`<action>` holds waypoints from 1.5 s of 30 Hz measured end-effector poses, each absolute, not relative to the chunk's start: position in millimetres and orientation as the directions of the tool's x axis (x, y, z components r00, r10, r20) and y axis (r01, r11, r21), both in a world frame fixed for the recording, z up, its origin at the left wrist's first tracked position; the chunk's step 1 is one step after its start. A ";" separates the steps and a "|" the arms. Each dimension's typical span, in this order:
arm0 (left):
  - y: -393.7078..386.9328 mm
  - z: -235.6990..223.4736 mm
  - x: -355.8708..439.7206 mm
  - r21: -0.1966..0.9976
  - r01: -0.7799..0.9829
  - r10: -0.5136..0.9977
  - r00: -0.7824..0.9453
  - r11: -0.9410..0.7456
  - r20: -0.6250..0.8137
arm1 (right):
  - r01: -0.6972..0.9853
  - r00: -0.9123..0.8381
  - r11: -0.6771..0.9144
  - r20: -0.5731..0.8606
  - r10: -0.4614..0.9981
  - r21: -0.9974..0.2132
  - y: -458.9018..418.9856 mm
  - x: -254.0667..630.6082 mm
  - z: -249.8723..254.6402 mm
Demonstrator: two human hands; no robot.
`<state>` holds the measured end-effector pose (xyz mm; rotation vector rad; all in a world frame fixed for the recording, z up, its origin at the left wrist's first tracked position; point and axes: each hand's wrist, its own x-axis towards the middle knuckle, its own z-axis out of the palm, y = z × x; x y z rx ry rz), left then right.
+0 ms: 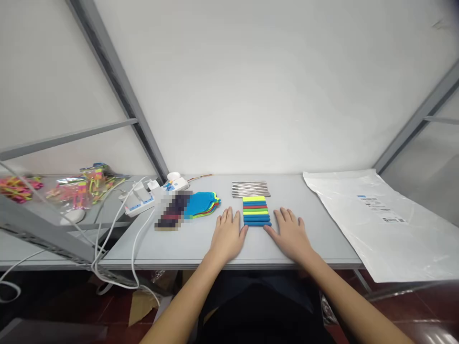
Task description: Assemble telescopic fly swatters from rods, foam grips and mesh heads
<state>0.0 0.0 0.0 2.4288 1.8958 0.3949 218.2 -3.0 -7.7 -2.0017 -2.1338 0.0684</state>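
A row of coloured foam tubes point(256, 211) in yellow, blue, red and green lies on the grey table. Just left of it my left hand point(228, 235) rests flat with its fingers stretched out, holding nothing. On the other side my right hand point(291, 235) lies flat too, fingers spread, its thumb at or close to the end of the nearest blue tube. Beyond the tubes several thin metal rods point(250, 189) lie side by side. A stack of flat blue, yellow and red pieces point(201, 204) is further left.
A pixelated dark item point(174, 210) lies beside the stack. White power strips point(141, 200) with plugs and hanging cables point(134, 248) are at the left, near a metal shelf post point(118, 81). Colourful bagged items point(77, 191) lie beyond it. A large white plastic bag point(380, 224) covers the right side.
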 end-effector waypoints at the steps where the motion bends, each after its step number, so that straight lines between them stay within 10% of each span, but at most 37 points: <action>1: 1.1 0.4 0.7 0.180 0.952 0.959 0.216 -0.249 0.182 | 0.982 -0.050 0.072 0.127 0.991 -0.176 -2.8 217.5 -6.6; 45: -8.6 14.6 -6.2 0.330 0.888 0.942 0.266 -0.322 0.203 | 0.979 -0.189 0.203 0.234 0.954 -0.033 9.1 227.0 -30.8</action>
